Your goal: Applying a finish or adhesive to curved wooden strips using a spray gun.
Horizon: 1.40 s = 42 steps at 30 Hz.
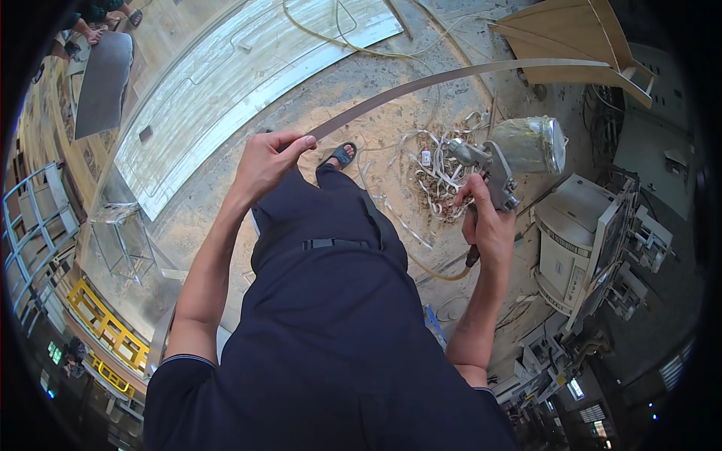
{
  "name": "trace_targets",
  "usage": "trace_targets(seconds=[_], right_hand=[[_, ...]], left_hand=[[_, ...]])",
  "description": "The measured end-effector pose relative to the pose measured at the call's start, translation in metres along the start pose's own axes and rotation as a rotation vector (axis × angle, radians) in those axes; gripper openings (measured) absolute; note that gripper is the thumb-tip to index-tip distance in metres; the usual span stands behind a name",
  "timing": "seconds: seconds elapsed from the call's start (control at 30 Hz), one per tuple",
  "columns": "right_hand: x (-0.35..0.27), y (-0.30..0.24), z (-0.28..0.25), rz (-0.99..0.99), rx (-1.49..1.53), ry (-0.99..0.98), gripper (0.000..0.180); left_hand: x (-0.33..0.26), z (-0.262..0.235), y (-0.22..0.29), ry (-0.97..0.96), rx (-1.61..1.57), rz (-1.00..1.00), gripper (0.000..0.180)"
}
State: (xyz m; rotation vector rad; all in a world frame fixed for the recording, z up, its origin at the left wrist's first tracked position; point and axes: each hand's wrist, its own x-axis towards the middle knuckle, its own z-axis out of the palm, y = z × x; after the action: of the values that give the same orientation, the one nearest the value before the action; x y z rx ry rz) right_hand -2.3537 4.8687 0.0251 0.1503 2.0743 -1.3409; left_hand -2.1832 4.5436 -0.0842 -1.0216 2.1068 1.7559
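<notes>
My left hand [272, 161] pinches one end of a long, thin grey-brown edging strip [391, 93] between thumb and fingers. The strip arcs away to the far right, its other end overlapping a brown board. In my right hand [487, 225] is a spray gun [492, 169], fingers wrapped round its grip. A dull metal cup [526, 144] is fixed to the gun and points right. From the grip's lower end runs a yellowish hose [436, 276]. The gun is apart from the strip, below its arc.
Curled strip offcuts [444, 177] lie heaped on the sawdust-strewn floor. A long pale panel [248, 83] stretches across the far left. To the right stands a white machine [575, 233]; a brown board structure [560, 41] is at far right. Another person's hand [92, 35] touches a grey panel [104, 86].
</notes>
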Motion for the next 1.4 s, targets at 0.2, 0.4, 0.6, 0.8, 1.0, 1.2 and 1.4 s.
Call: trace_targets(seconds=[0.2, 0.4, 0.6, 0.8, 1.0, 1.2, 1.4], right_hand=[[-0.007, 0.0, 0.008, -0.049, -0.042, -0.066, 0.031], [0.002, 0.009, 0.001, 0.012, -0.037, 0.014, 0.028], [-0.012, 0.001, 0.007, 0.012, -0.011, -0.083, 0.027], [-0.011, 0.002, 0.002, -0.019, 0.012, -0.075, 0.027], [-0.009, -0.001, -0.008, -0.027, -0.027, 0.099, 0.03], [-0.024, 0.001, 0.002, -0.033, -0.067, 0.031, 0.03], [-0.018, 0.004, -0.008, -0.05, -0.028, 0.132, 0.03]], left_hand=[[0.0, 0.004, 0.005, 0.004, -0.014, 0.003, 0.031], [0.002, 0.003, -0.003, 0.016, -0.001, 0.033, 0.035], [0.001, 0.004, 0.001, 0.011, -0.012, -0.007, 0.031], [-0.001, 0.003, -0.003, 0.011, -0.027, 0.02, 0.03], [-0.002, 0.004, -0.002, -0.006, -0.013, 0.003, 0.029], [-0.004, 0.006, -0.001, 0.001, -0.031, 0.0, 0.029], [-0.003, 0.008, -0.006, -0.023, -0.011, 0.03, 0.029]])
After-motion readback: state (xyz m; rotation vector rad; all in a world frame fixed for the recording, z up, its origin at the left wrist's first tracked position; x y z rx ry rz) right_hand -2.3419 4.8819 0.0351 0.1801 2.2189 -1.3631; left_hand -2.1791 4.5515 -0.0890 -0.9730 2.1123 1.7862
